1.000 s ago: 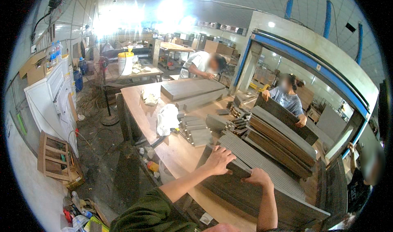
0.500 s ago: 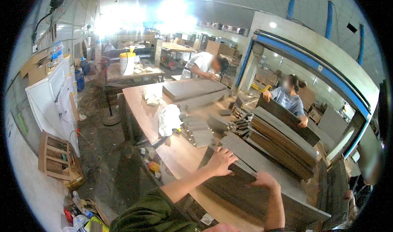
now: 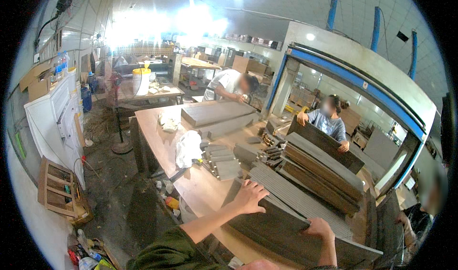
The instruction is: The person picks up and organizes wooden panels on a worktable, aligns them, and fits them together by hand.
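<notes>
A long dark grey panel [image 3: 281, 229] stands on edge at the near side of the wooden worktable, its length running toward the lower right. My left hand [image 3: 250, 196] is hooked over the panel's top edge near its left end, fingers across it. Farther right, my right hand [image 3: 320, 229] grips the same edge, its fingertips partly hidden. Just beyond lies a flat row of grey ribbed strips or thin boards [image 3: 291, 189]. Left of these are short grey pieces [image 3: 222, 162] and a white cloth or bag [image 3: 189, 148].
Past the strips, a stack of panels [image 3: 319, 172] rises, where a co-worker holds a dark panel [image 3: 327, 146] upright. Another person bends over the table [image 3: 148, 119] at its far end. A blue-edged machine frame [image 3: 358, 74] spans the right. Rubbish lies on the floor at lower left.
My right hand has slid rightward along the panel's top edge, while my left hand keeps its place on it. The whole view has shifted slightly.
</notes>
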`<state>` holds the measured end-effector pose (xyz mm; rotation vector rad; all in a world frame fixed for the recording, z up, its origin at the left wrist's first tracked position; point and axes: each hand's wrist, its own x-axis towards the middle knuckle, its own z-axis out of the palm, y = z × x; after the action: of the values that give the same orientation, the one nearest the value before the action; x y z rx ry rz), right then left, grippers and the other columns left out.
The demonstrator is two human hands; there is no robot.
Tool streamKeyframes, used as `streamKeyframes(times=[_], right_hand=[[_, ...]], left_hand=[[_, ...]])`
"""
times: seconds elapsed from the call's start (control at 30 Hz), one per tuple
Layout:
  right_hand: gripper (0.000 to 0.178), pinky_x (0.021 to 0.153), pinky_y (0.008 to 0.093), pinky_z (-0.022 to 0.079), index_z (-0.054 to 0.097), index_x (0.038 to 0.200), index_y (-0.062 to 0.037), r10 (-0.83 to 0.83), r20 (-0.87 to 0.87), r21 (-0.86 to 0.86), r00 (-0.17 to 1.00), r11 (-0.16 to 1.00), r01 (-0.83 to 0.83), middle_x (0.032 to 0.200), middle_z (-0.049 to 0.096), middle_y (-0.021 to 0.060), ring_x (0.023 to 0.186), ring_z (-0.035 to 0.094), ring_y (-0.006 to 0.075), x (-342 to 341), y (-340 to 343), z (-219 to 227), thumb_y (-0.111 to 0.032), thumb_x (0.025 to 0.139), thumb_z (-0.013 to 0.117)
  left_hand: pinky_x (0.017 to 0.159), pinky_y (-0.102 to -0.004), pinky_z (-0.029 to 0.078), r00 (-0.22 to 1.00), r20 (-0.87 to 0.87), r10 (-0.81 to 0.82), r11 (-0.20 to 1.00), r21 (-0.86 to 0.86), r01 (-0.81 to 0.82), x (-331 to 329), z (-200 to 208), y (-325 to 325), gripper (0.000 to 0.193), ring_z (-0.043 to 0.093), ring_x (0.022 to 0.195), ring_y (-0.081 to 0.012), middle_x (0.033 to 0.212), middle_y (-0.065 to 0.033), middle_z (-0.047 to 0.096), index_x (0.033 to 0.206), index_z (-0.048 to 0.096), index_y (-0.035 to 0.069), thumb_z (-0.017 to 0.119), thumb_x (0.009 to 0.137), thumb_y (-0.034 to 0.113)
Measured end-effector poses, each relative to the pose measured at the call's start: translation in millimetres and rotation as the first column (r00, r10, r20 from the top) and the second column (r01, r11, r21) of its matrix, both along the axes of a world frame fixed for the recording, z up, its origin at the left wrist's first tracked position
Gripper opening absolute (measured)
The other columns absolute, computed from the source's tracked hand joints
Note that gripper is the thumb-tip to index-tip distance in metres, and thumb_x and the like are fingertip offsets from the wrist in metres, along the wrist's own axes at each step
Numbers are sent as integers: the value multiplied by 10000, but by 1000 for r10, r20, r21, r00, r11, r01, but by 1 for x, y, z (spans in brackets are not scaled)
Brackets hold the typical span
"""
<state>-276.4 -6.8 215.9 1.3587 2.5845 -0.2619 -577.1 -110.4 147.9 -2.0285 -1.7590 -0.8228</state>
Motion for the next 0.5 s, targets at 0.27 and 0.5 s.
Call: streamKeyframes(times=[0.27,0.5], right_hand=[[703,824,433,493,639,1129,-91,-1,92,46,996,999,-4,1017,662,168,970,616,344,3,11,-10,-549,607,749],[568,799,432,496,680,1009,-133,54,14,101,998,993,-55,980,672,141,938,624,331,13,26,-28,-522,602,758]], left_hand=[[970,-498,309,1000,-21,13,1000,-11,-14,1,-1,6,695,495,1061,-254,1043,-42,575,1115,599,166,743,577,583],[978,-501,289,1000,13,-7,999,-33,7,2,2,8,679,497,1069,-246,1049,-37,571,1103,596,169,742,583,581]])
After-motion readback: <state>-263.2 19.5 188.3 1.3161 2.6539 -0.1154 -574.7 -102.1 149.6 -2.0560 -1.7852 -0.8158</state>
